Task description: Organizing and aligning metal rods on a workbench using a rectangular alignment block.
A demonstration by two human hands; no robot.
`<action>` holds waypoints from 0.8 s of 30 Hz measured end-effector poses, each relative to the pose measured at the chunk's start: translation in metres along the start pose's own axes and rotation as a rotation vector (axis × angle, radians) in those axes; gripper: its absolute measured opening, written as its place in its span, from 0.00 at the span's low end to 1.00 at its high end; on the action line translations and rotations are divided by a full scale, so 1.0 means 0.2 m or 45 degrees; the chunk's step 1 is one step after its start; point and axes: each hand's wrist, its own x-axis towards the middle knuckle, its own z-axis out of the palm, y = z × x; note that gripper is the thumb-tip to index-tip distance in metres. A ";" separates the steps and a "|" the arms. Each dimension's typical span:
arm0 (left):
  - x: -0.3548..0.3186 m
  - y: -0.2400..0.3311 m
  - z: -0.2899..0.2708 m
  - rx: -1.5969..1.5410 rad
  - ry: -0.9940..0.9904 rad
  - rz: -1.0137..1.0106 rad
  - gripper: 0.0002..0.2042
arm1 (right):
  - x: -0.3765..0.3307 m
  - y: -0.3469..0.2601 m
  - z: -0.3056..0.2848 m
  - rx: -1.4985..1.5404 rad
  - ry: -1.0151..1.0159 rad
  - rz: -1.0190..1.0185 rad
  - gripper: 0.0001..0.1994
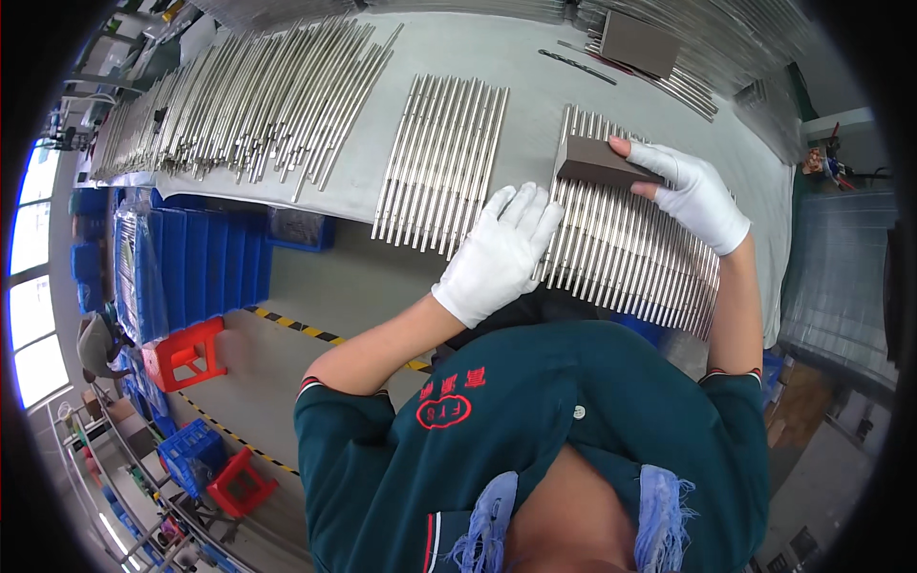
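My right hand (693, 191), in a white glove with bare thumb and fingertip, grips a brown sponge-like block (594, 162). The block lies across a row of shiny metal rods (621, 239) set side by side at the table's near edge. Gloved in white too, my left hand (504, 250) lies flat with fingers stretched out at the left side of that row. Its wrist side is next to the near ends of a second, narrower row of rods (439, 158). Whatever is under the left palm is hidden.
A large loose spread of rods (258, 105) covers the table's left part. At the back right lie a dark drill bit (576, 66), a second brown block (640, 45) and more rods (690, 93). Blue crates (205, 253) and a red stool (187, 354) stand on the floor left.
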 end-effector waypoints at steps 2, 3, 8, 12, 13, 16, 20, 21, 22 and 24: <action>0.01 -0.01 0.01 0.003 0.019 0.026 0.33 | 0.02 -0.03 0.05 0.009 0.025 0.007 0.28; 0.01 -0.01 0.02 -0.001 0.019 0.026 0.33 | 0.06 -0.06 0.11 -0.040 0.062 -0.060 0.28; -0.02 -0.01 0.04 0.029 -0.027 -0.006 0.44 | 0.04 -0.04 0.04 -0.048 0.041 0.043 0.28; -0.01 -0.01 0.06 -0.003 -0.026 -0.038 0.41 | 0.01 -0.06 0.04 -0.199 0.085 0.008 0.26; -0.01 -0.01 0.05 -0.003 -0.029 -0.038 0.41 | 0.05 -0.11 0.09 -0.255 0.089 -0.012 0.25; 0.00 -0.01 0.03 0.007 -0.056 -0.018 0.40 | 0.06 -0.08 0.14 -0.231 0.150 -0.122 0.25; -0.01 -0.01 0.05 0.023 0.001 -0.015 0.33 | -0.05 -0.01 0.06 -0.117 0.133 0.013 0.27; -0.01 -0.01 0.05 0.006 0.036 -0.004 0.28 | -0.06 0.00 0.05 -0.083 0.133 0.050 0.28; -0.01 -0.01 0.04 0.019 0.034 -0.014 0.28 | -0.04 -0.01 0.07 -0.080 0.132 0.047 0.28; 0.00 -0.01 0.04 0.018 0.019 0.004 0.28 | 0.05 -0.10 0.13 -0.159 0.130 0.039 0.27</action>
